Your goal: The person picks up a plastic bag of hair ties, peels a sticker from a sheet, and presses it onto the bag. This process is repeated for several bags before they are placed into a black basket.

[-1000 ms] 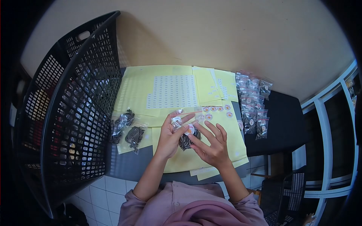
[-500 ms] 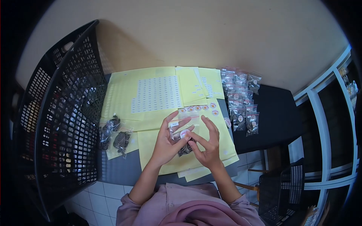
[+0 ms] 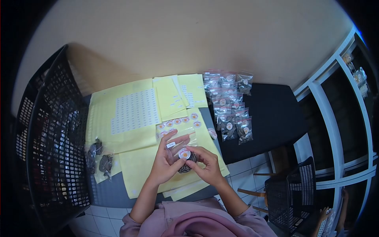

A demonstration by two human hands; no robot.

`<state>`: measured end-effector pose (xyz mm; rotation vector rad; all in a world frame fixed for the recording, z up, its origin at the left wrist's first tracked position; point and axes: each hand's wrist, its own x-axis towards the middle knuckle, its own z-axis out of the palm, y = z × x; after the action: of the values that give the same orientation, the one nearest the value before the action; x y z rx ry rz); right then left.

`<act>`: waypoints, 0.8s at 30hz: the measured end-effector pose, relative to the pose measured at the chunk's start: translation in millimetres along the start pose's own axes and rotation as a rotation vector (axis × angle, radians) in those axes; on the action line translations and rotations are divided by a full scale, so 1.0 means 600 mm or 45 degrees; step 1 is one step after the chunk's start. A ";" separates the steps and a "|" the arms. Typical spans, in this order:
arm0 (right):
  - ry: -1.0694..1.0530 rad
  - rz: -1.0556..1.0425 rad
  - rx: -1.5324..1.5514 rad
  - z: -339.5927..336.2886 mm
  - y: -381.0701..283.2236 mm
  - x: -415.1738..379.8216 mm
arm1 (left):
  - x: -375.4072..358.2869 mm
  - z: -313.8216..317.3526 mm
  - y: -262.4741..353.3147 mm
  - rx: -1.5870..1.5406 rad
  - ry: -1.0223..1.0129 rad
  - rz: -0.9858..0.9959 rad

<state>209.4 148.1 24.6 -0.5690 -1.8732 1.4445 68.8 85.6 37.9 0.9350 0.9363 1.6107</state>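
A clear zip bag (image 3: 187, 168) with dark, striped coiled cord inside is between my two hands above the yellow paper. My left hand (image 3: 162, 165) grips its left side, thumb across the front and fingers behind. A round white sticker (image 3: 184, 153) with an orange centre lies on the bag's front, under my left thumb tip. My right hand (image 3: 207, 165) is closed at the bag's right side, its index finger and thumb tips by the sticker's edge. A small white label (image 3: 170, 145) shows near the bag's top left.
Round stickers (image 3: 178, 121) in a row and a printed label sheet (image 3: 135, 110) lie on yellow paper (image 3: 138, 170). Filled bags (image 3: 229, 125) stand in rows on a black table (image 3: 272, 118). Two cord bags (image 3: 105, 166) lie left, beside a tall black basket (image 3: 59, 138). Another person's hand (image 3: 324, 214) shows lower right.
The view has swung right, so the table appears further left. My right fingers, spread before, have drawn in around the bag's side. The sticker's face now shows more fully.
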 end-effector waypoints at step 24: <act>0.651 0.313 0.017 -0.321 0.202 -0.053 | -0.105 -0.119 0.004 0.644 0.957 0.046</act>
<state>365.7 285.4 -72.7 -1.0790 -1.4235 1.3017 14.9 14.8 3.6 0.6572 1.9166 1.8237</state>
